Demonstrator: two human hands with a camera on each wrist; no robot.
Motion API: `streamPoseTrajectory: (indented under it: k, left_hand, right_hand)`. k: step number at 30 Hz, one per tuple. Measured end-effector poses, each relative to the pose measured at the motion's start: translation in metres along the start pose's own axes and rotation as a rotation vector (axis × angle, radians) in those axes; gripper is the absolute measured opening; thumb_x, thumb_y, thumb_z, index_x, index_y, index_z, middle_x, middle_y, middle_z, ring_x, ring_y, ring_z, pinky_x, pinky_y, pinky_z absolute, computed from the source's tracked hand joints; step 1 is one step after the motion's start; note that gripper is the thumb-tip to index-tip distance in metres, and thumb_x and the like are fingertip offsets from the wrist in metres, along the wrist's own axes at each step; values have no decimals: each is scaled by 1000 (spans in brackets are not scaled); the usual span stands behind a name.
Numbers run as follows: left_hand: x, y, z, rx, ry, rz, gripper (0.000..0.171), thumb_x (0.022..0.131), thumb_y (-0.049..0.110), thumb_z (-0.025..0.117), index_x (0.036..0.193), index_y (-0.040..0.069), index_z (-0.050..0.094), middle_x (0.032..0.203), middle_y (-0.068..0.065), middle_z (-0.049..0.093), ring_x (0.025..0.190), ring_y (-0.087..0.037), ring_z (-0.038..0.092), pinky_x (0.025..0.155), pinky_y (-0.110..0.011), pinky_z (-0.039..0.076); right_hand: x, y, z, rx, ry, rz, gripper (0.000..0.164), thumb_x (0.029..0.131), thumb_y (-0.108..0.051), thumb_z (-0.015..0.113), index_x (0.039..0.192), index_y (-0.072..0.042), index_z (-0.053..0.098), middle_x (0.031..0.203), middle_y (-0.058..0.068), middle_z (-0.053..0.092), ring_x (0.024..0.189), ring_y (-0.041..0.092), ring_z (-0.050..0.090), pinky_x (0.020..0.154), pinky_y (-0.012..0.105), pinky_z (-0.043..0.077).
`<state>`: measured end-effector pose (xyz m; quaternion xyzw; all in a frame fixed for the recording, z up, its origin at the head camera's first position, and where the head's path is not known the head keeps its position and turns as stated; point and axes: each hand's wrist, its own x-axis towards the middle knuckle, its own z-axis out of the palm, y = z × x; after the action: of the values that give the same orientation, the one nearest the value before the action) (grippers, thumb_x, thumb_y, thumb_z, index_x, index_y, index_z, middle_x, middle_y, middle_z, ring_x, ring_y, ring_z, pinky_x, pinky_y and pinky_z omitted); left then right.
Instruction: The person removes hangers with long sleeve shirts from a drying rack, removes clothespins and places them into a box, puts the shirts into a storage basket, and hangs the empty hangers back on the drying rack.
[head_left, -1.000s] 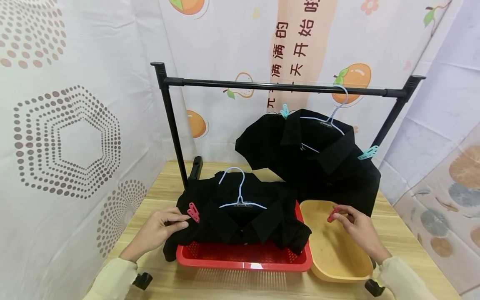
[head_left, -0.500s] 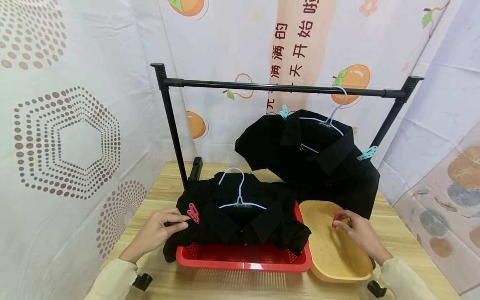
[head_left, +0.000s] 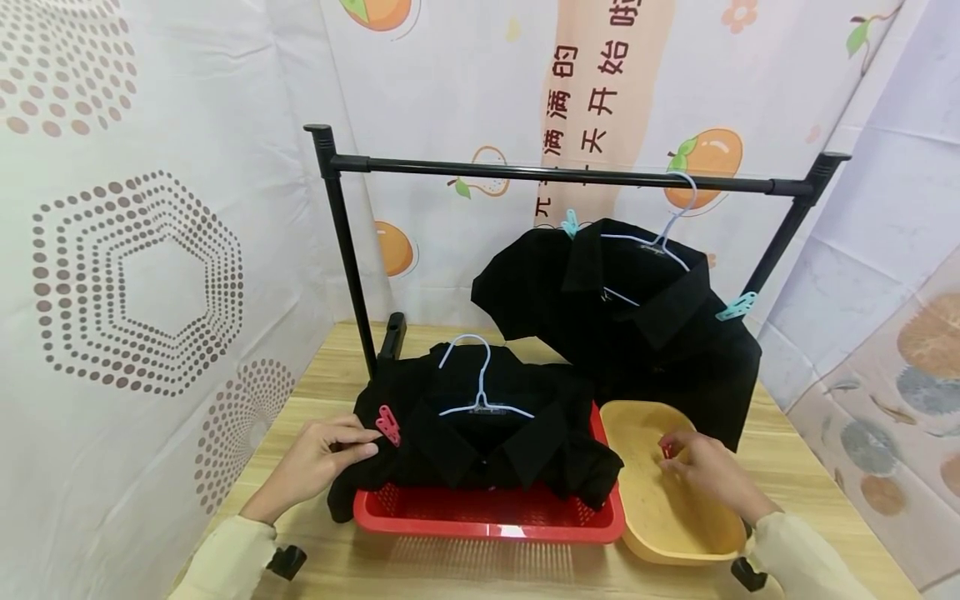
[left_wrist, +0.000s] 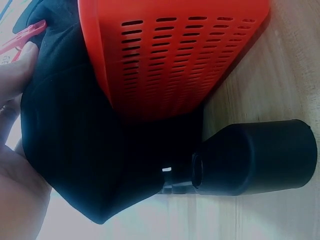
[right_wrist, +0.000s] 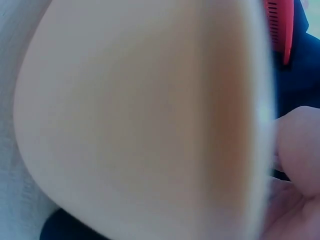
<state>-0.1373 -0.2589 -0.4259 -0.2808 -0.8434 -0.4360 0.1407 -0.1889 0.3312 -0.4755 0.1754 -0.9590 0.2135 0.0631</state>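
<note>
A black shirt (head_left: pixel 465 454) lies over a red basket (head_left: pixel 487 531), with a light blue hanger (head_left: pixel 481 392) in its collar. My left hand (head_left: pixel 322 462) pinches the shirt's left sleeve, close beside a pink clothespin (head_left: pixel 387 425) clipped on the cloth. In the left wrist view the thumb (left_wrist: pixel 25 65) lies against that clothespin, and the other fingertips are partly hidden by the cloth. Over a yellow basin (head_left: pixel 652 508), my right hand (head_left: pixel 708 471) pinches a red clothespin (head_left: pixel 667 451), mostly covered by the fingers. The basin's wall fills most of the right wrist view, blurred.
Behind stands a black rack (head_left: pixel 525 173) with a second black shirt (head_left: pixel 637 333) hanging on its right side, two turquoise clothespins (head_left: pixel 737 307) on it. A black rack foot (left_wrist: pixel 255 157) lies near the basket. Printed curtains (head_left: pixel 150 275) surround the wooden table (head_left: pixel 330 567).
My right hand has moved slightly down and left over the basin, and its fingers now cover more of the red clothespin. My left hand keeps its place at the sleeve.
</note>
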Motion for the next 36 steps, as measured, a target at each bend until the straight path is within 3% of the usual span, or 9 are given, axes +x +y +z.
streamPoseTrajectory:
  k: [6,21,26,31,36]
  left_hand:
    - [1,0,0,15,2,-1,17,88,4,80,103,12,83,83,12,66,67,-5,52,57,-23,45]
    - [2,1,0,9,7,-4,18,88,3,80,103,12,83,82,11,65,66,-5,52,57,-22,44]
    - [1,1,0,7,8,2,18,87,3,80,103,12,83,83,11,67,67,-6,53,57,-22,45]
    - [0,1,0,0,11,7,18,87,2,80,103,11,83,82,11,66,66,-5,52,56,-23,45]
    - [0,1,1,-3,14,11,19,87,1,80,102,11,83,81,11,66,65,-5,51,55,-23,44]
  right_hand:
    - [3,-2,0,-22,-67,-49,20,81,-6,86,96,-5,73,87,-2,68,78,16,64,72,38,53]
    - [3,-3,2,-13,-81,-106,33,69,-14,95,91,-10,71,83,-6,64,74,15,59,66,31,50]
    - [2,-4,3,2,-81,-66,22,79,-10,88,94,-8,73,81,-7,63,72,10,58,67,31,49]
    - [3,-6,3,59,-114,31,13,92,-15,79,100,-7,73,76,-9,64,66,4,60,70,30,49]
    - [4,-13,0,108,-92,75,11,96,-18,75,99,-7,73,73,-9,69,64,7,67,72,27,53]
